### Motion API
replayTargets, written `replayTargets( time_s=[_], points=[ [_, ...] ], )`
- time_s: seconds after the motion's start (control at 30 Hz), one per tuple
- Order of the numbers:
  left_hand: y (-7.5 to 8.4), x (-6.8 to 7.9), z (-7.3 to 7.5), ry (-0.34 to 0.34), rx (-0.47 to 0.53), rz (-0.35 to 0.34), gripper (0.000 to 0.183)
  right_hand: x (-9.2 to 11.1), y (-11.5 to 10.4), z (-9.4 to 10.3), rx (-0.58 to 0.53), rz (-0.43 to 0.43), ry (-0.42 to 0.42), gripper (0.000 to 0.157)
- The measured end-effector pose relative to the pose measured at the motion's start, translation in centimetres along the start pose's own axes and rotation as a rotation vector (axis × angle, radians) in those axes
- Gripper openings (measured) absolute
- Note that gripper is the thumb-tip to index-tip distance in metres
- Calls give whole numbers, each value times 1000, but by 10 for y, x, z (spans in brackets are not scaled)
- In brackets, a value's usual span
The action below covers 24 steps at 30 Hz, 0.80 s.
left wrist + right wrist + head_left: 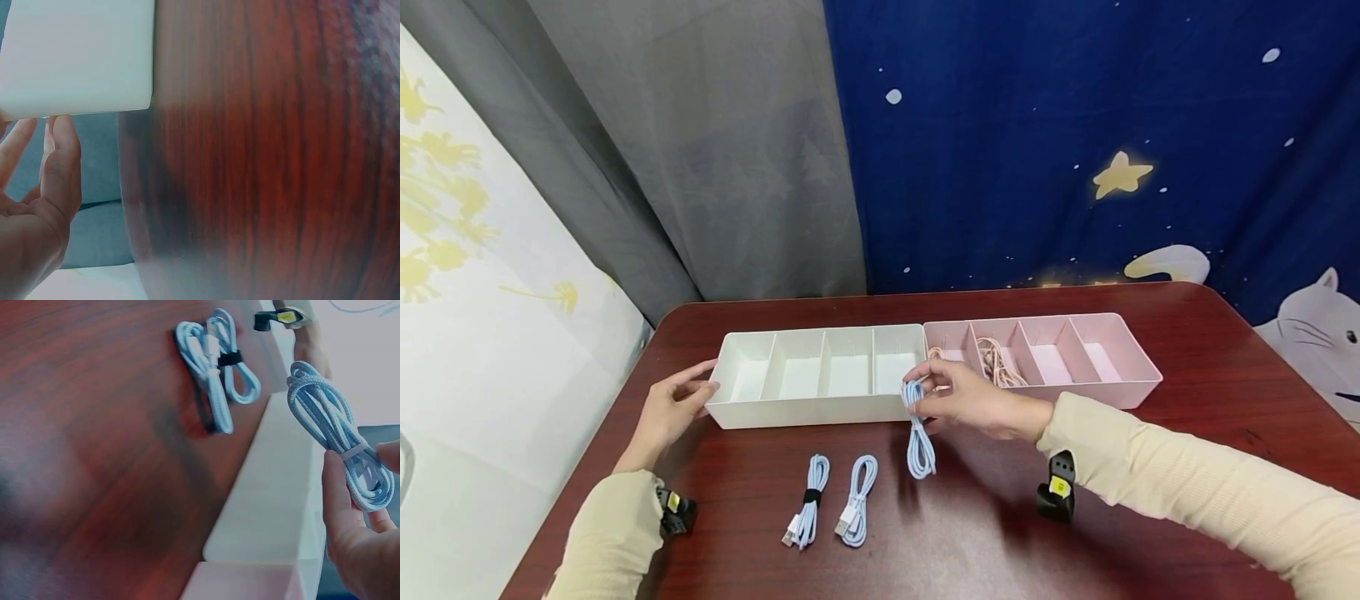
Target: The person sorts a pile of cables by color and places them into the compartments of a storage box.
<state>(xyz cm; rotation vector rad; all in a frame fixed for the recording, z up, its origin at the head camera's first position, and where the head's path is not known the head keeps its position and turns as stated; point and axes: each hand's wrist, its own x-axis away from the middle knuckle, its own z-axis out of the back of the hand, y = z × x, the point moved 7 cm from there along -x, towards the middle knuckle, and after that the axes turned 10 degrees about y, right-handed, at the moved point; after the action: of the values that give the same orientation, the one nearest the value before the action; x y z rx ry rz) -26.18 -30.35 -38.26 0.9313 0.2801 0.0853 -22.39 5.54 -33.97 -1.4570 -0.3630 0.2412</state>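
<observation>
A bundled light-blue braided cable (pixel 920 442) hangs from my right hand (pixel 958 404), pinched between thumb and fingers just in front of the white box's right end. In the right wrist view a pale tie wraps the middle of this cable (pixel 322 409). My left hand (pixel 673 412) touches the left end of the white divided box (pixel 808 410) with its fingertips; the left wrist view shows its fingers (pixel 61 156) against the box wall. Two more blue cable bundles lie on the table: one with a black strap (pixel 812 517), the other with a white plug (pixel 859 500).
A pink divided box (pixel 1075 392) adjoins the white box on the right. Pink cables (pixel 996 362) lie in its left compartments. Both boxes stand on a dark red wooden table (pixel 1000 533), with grey and blue curtains (pixel 1000 167) behind.
</observation>
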Motion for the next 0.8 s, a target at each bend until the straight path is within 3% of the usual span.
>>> replayTargets(
  time_s=[0.23,0.6,0.8],
  points=[
    [0,0,0,1,-10,-5,46,-6,-10,3,-3,-10,21,38],
    [0,0,-1,-5,-4,2,47,-18,-26,12,67,83,45,39],
    [1,0,-1,0,9,-1,46,-24,-23,14,79,87,54,41]
  ],
)
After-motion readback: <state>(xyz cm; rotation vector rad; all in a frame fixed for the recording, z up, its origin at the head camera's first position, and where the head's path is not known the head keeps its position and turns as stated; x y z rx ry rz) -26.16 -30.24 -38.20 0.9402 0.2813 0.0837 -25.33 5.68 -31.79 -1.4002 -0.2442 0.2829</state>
